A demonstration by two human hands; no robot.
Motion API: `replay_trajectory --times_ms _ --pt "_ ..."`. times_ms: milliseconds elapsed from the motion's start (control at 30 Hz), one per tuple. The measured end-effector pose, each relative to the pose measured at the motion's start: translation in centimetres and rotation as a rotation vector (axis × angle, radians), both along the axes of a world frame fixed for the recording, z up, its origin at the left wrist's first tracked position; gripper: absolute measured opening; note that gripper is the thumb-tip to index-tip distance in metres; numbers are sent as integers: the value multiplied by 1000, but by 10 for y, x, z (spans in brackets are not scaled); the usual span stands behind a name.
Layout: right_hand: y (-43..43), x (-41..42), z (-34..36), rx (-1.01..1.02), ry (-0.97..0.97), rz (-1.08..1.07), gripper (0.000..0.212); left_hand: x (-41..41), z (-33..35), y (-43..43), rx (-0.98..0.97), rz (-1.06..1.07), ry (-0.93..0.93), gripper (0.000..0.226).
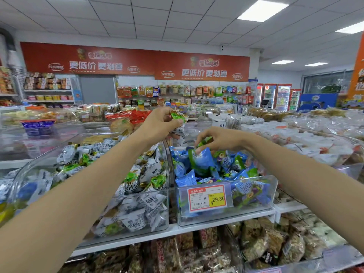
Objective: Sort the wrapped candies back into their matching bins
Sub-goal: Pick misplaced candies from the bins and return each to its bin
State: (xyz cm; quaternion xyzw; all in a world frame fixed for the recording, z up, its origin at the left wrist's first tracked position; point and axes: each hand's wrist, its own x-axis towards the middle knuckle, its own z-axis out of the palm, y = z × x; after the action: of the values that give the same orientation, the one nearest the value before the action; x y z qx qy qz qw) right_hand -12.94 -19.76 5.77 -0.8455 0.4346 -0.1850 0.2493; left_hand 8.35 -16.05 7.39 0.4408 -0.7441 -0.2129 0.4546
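– While both hands work above the two clear bins, we judge this sort as partway through, nowhere near finished.

– Agreed. We see the left hand (157,125) raised over the back of the left bin (39,160), fingers curled round a small bunch of white-and-green candies (178,120).

– And the right hand (220,139)?

– Lower, over the back of the right bin (274,186), fingertips pinching one green-wrapped candy (204,141) just above the heap of blue candies (202,160).

– So we read it as picking out strays. What's left?

– Plenty, by our reckoning. We spot more green wrappers (238,162) among the blue ones toward that bin's right side. Something blue also shows near the left bin's left wall, though we cannot tell whether it is a candy or a reflection.

– Contents, then?

– Left bin: mostly white packets (149,201) with dark lettering and green patches, piled up to the front wall. Right bin: mostly blue packets, with a red-and-yellow price label (206,198) on its front wall. Both bins sit side by side at the front edge of the white shelf (177,230).

– And below?

– Under that shelf edge we see brown nutty bars (256,243) in clear wrappers, no part of this job.
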Motion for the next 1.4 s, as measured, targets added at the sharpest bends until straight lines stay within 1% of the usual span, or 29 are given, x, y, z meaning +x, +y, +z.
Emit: replay_trajectory --times_ms 67,133,167,233,300,367,400,433,500,533,567,600,700,733,800,833,933,1000,1033,1100,1133,1200,1267,1333,1400 --pt "-10 -10 4 -117 -83 -100 20 5 -1 -2 6 19 15 43" --pt "-21 -20 8 -317 -112 -248 20 9 -1 -2 16 14 37 57" --pt "-25 -23 9 -407 -102 -328 21 10 -1 -2 20 4 48 59" --pt "-26 -26 10 -488 -79 -399 25 10 0 -1 23 -12 63 57" --pt "-17 -19 10 -476 -48 -298 33 9 0 0 21 -12 63 53" --pt "-4 -4 10 -353 -40 -98 36 8 0 2 23 10 55 41" --pt "1 5 8 -268 10 -7 41 7 0 2 23 24 58 35" --pt "1 13 4 -195 108 53 49 7 -1 1 19 40 76 32" --pt "-7 23 -5 -117 373 89 65 6 -1 1 10 55 108 32" --pt "-14 25 -10 -130 493 80 68 6 0 1 -1 63 106 31" --pt "-17 26 -14 -166 570 73 66 6 0 3 -10 69 105 30" --pt "-20 26 -15 -202 599 68 61 7 0 5 -9 70 103 29" --pt "-25 20 -11 -258 552 48 47 10 -1 8 24 87 71 32" --pt "-27 16 -10 -263 526 31 43 10 -2 8 31 87 59 31" --pt "-32 5 -8 -280 476 -14 34 11 -3 7 26 89 60 20" --pt "-35 -1 -7 -294 469 -41 31 11 -3 7 21 94 67 20" --pt "-38 -10 -4 -310 465 -118 28 16 -4 7 29 96 83 32" --pt "-32 -8 0 -299 355 -74 22 19 -5 6 17 112 91 32" --pt "-26 -3 3 -269 266 -18 24 19 -6 7 11 118 87 32" --pt "-11 13 9 -168 92 118 27 20 -6 8 5 131 83 32" --pt "-3 22 11 -112 59 182 28 21 -6 7 7 136 99 32" --pt "5 39 9 -11 141 244 34 22 -6 7 6 156 132 34" --pt "6 50 0 31 261 230 42 22 -6 8 6 165 144 37" --pt "0 50 -6 15 255 212 37 22 -7 8 11 158 151 38" --pt "-5 41 -3 -85 202 157 27 23 -7 8 22 156 153 41"
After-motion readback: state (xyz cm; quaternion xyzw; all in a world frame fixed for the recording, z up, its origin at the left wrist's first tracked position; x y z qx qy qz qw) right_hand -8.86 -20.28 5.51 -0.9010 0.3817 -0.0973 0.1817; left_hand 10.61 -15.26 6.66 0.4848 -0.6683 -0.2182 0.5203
